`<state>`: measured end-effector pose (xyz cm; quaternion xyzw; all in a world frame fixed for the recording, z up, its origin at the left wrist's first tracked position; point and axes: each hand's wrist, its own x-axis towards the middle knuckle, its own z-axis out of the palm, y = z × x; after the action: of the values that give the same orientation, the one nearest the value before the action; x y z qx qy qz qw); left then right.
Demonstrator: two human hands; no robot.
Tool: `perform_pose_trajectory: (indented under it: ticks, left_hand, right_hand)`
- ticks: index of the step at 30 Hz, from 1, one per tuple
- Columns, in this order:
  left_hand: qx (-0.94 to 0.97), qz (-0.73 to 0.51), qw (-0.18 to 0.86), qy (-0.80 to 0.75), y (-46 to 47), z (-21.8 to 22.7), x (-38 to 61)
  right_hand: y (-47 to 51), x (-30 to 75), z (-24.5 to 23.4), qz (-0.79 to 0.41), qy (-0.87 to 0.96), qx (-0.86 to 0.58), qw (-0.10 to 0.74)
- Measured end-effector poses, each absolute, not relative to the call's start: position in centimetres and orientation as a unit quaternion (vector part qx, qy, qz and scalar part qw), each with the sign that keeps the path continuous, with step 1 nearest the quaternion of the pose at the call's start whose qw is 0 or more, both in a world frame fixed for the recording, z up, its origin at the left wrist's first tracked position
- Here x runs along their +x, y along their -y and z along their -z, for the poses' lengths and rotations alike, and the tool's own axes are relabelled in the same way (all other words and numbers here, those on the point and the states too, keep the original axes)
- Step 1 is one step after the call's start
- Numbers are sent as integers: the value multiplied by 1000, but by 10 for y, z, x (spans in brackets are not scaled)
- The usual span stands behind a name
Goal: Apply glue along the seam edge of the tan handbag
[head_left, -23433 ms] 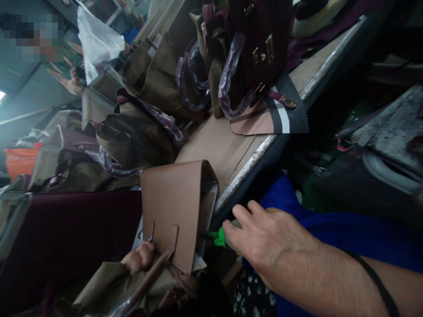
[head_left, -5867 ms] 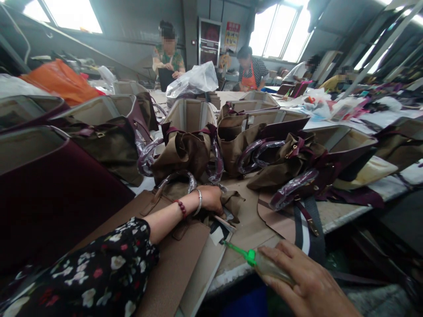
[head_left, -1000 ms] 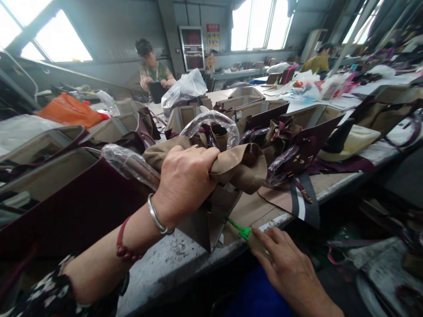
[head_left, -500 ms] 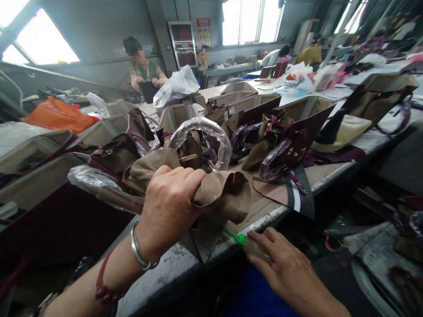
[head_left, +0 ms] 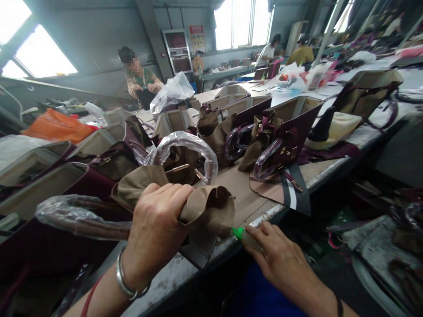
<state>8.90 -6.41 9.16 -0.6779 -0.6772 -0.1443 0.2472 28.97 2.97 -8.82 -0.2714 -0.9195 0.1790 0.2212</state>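
Observation:
My left hand [head_left: 155, 231] is clenched around the bunched tan lining at the top of a handbag [head_left: 201, 209], lifting it over the table's near edge. Plastic-wrapped handles [head_left: 185, 143] arch above and to the left of the fist. My right hand [head_left: 280, 262] grips a small squeeze bottle with a green nozzle [head_left: 238, 232]; the nozzle tip touches the bag's underside, just right of my left hand. A silver bangle sits on my left wrist.
Several maroon and tan handbags [head_left: 280, 136] crowd the long worktable [head_left: 254, 189]. A striped leather panel [head_left: 291, 193] hangs over the edge. Open maroon bags [head_left: 49, 176] stand at left. Other people work at the far end [head_left: 140, 79] and by the windows.
My left hand has drawn the bag lower and nearer to me. The right hand has pushed the green nozzle under the bunched lining; the view has tilted slightly right.

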Motion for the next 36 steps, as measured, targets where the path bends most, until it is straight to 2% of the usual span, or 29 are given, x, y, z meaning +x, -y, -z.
perform_pose_trajectory:
  ticks: [10,17,27,33,36]
  left_hand:
    - [-670,145,250,684,61,-91,92]
    - [-667,150,246,687,64,-90,93]
    - [-660,142,235,700,71,-90,92]
    - [-652,134,230,710,76,-90,92]
    - [-655,137,234,706,76,-90,91]
  right_hand:
    - [-31,286,84,-189,918,-279,208]
    - [-26,289,88,-238,913,-289,163]
    - [-12,290,92,-220,921,-263,184]
    - [-13,291,91,-208,916,-249,235]
    - [-11,293,93,-196,925,-234,225]
